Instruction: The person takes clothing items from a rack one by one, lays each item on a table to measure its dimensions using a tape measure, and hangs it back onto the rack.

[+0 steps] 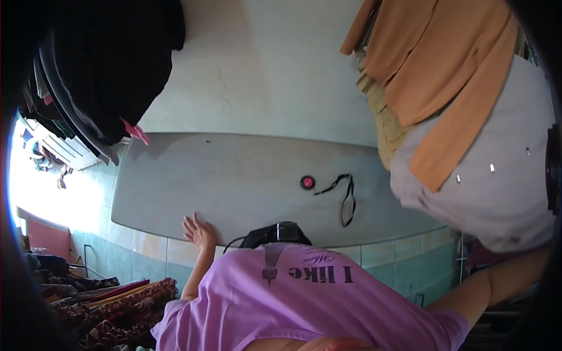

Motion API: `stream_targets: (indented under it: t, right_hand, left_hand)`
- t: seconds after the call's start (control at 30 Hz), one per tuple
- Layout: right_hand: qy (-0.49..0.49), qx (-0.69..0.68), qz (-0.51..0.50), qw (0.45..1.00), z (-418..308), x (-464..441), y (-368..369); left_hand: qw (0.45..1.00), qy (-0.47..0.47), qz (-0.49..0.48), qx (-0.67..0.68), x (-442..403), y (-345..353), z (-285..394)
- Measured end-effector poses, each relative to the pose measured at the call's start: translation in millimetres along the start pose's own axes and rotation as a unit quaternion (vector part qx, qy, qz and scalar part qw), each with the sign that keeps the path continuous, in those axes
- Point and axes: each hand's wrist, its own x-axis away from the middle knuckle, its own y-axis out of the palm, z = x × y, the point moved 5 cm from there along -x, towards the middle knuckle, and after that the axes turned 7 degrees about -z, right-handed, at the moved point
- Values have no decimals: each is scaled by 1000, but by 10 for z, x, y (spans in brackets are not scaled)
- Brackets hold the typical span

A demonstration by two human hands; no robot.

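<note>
My left hand [199, 231] rests at the front edge of a long grey board [234, 187], palm down with fingers spread, holding nothing. My right arm [497, 284] reaches out to the right, beneath a pale grey garment [456, 181] with small metal studs; the right hand itself is not visible. On the board lies a round black and red object [308, 182] with a black strap [349, 202] looped beside it. A black, shiny object [284, 232] sits between my body and the board, partly hidden by my purple shirt [293, 292].
Black clothes [111, 64] hang at upper left. An orange garment [445, 64] hangs over a tan one [389, 128] at upper right. Patterned folded fabrics [129, 304] are stacked at lower left. A bright doorway [52, 187] is on the left. Tiles [146, 266] surround the board.
</note>
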Motion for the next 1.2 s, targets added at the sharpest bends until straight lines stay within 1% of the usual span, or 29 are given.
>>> stream_targets:
  t: [0.07, 0.13, 0.17, 0.2, 0.27, 0.33, 0.4, 0.47, 0.5, 0.57, 0.6, 0.63, 0.67, 0.73, 0.77, 0.8, 0.83, 0.87, 0.9, 0.93, 0.97, 1.0, 1.03, 1.07, 1.1, 1.13, 1.17, 1.2]
  right_hand:
    - [10, -30, -44, 999, -143, 296, -162]
    - [20, -60, -90, 994, -279, 551, -280]
    - [26, -76, -113, 990, -344, 678, -309]
    - [33, -91, -135, 986, -394, 780, -343]
    - [45, -122, -174, 976, -487, 997, -379]
    - [57, -153, -212, 963, -562, 1208, -386]
    - [69, -188, -250, 947, -619, 1427, -362]
    - [82, -223, -286, 928, -624, 1649, -314]
    - [90, -238, -305, 918, -619, 1712, -304]
    - [98, -267, -328, 901, -684, 1878, -240]
    - [100, -279, -336, 894, -749, 1960, -195]
    - [81, -292, -319, 898, -921, 2023, -167]
    - [64, -319, -346, 880, -1057, 2075, -127]
    - [59, -336, -295, 893, -1165, 2227, -39]
    - [38, -360, -346, 866, -1240, 2215, 51]
    - [66, -389, -322, 861, -1193, 2322, 227]
    - [71, -419, -303, 853, -1340, 2335, 371]
    - [77, -449, -284, 844, -1550, 2307, 509]
    - [69, -459, -286, 838, -1743, 2295, 641]
    - [61, -470, -289, 832, -1943, 2271, 753]
    - [65, -496, -312, 808, -2176, 2245, 861]
    - [69, -522, -334, 782, -2402, 2234, 972]
    - [58, -553, -339, 759, -2593, 2241, 1131]
    - [45, -583, -344, 735, -2791, 2246, 1308]
    - [64, -597, -361, 714, -3022, 2232, 1481]
    - [83, -610, -378, 691, -3283, 2210, 1658]
    - [69, -621, -370, 688, -3554, 2164, 1857]
    - [35, -614, -357, 703, -3812, 2193, 2189]
  left_hand:
    - [997, 19, -35, 70, 37, -255, 201]
    - [969, 194, 24, 153, -90, -322, 365]
    - [946, 261, 28, 191, -143, -417, 526]
    - [916, 327, 31, 230, -179, -552, 738]
    - [869, 412, 11, 273, -216, -796, 1186]
    - [809, 477, -53, 341, -142, -1067, 1633]
    - [725, 545, -129, 401, 4, -1279, 2021]
    - [656, 602, -185, 415, 260, -1567, 2310]
    - [656, 603, -187, 414, 341, -1651, 2408]
    - [549, 648, -270, 454, 572, -1792, 2552]
    - [550, 647, -271, 453, 659, -1867, 2562]
    - [490, 661, -345, 452, 809, -1925, 2560]
    - [425, 669, -416, 446, 929, -1952, 2511]
    - [351, 573, -647, 360, 976, -1799, 2271]
    - [344, 560, -677, 331, 961, -1826, 2092]
    - [367, 563, -671, 313, 871, -1861, 1918]
    - [388, 566, -665, 295, 779, -1897, 1744]
    - [439, 582, -622, 287, 608, -1941, 1590]
    - [452, 591, -586, 322, 437, -2146, 1442]
    - [485, 588, -555, 333, 227, -2327, 1280]
    - [519, 537, -547, 378, 6, -2377, 1030]
    - [536, 556, -515, 372, -164, -2485, 817]
    - [557, 571, -460, 390, -250, -2609, 602]
    - [549, 558, -459, 419, -342, -2654, 404]
    - [569, 495, -480, 449, -404, -2668, 210]
    - [608, 478, -431, 464, -419, -2743, 168]
    - [677, 419, -424, 431, -608, -2680, 86]
    - [740, 355, -413, 394, -819, -2603, 17]
